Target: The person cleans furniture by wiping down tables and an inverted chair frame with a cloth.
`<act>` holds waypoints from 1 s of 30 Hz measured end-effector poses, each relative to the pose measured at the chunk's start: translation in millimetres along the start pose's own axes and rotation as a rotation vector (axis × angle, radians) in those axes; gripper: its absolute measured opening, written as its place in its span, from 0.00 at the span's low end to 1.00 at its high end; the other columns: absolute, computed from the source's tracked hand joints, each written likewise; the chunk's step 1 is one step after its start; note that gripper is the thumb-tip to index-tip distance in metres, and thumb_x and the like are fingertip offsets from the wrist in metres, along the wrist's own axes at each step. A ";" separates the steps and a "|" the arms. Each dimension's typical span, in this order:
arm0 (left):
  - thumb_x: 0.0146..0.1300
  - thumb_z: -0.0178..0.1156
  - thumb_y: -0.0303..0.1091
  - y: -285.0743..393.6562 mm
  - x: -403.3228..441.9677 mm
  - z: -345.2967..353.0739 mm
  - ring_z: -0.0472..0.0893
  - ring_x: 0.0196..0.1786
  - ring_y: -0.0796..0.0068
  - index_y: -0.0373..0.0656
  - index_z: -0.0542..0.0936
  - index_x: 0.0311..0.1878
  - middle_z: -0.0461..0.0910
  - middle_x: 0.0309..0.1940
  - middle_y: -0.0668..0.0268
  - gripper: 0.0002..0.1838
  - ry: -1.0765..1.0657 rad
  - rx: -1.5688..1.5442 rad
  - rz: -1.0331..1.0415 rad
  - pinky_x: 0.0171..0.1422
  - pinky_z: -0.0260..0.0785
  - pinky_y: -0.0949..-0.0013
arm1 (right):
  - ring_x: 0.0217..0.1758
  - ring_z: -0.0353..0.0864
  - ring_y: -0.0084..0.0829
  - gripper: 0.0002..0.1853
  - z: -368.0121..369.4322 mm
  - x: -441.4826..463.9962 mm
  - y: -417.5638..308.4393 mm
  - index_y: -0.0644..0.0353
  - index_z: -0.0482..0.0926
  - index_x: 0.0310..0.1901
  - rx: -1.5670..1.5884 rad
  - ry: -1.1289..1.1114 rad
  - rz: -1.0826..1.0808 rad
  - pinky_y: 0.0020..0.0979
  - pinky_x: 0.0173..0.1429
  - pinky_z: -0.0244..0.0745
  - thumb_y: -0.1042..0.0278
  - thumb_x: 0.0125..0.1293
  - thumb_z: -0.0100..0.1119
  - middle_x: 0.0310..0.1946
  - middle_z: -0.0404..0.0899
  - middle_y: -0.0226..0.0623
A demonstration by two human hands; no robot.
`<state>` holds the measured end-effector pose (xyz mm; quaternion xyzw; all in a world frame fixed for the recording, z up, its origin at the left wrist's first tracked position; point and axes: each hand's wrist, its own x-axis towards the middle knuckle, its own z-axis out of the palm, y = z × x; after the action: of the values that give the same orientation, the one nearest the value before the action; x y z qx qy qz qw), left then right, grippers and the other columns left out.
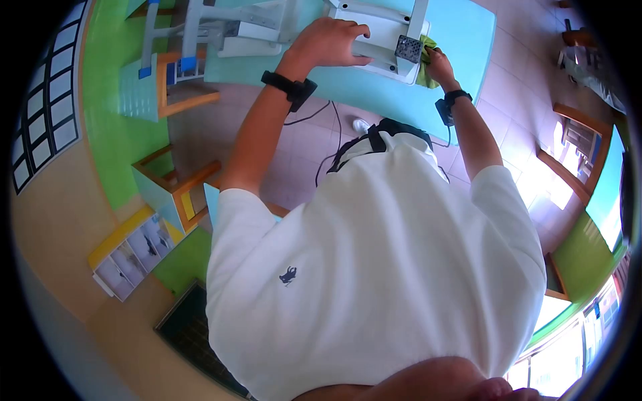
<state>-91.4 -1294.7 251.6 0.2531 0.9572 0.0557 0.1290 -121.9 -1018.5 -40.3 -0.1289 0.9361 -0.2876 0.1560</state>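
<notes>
An upturned white chair (382, 39) with grey metal legs lies on a light blue table (461, 40). My left hand (328, 41) rests at the chair's left side, thumb and fingers apart in a curve over the white panel. My right hand (439, 67) is closed on a green cloth (426, 67) at the chair's right edge, beside the dark speckled end of a leg (408, 49). Part of the cloth is hidden behind that leg. Each wrist wears a black band with a small box.
Another upturned chair (251, 40) with blue-tipped legs stands to the left on the table. Wood-framed blue desks (160, 187) stand along the left wall, and more furniture (582, 147) is at the right. A dark cable (338, 123) hangs in front of me.
</notes>
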 end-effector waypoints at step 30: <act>0.54 0.64 0.48 -15.5 4.4 11.7 0.82 0.40 0.55 0.41 0.76 0.45 0.82 0.35 0.56 0.23 -0.015 -0.186 0.259 0.48 0.74 0.56 | 0.42 0.83 0.54 0.33 -71.0 -55.0 -117.6 0.60 0.56 0.63 0.395 0.463 -0.087 0.41 0.43 0.77 0.69 0.59 0.61 0.39 0.81 0.54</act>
<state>-99.1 -1305.4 236.8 0.3618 0.9063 0.1583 0.1509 -79.6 -1059.1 95.5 -0.0671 0.8663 -0.4922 -0.0521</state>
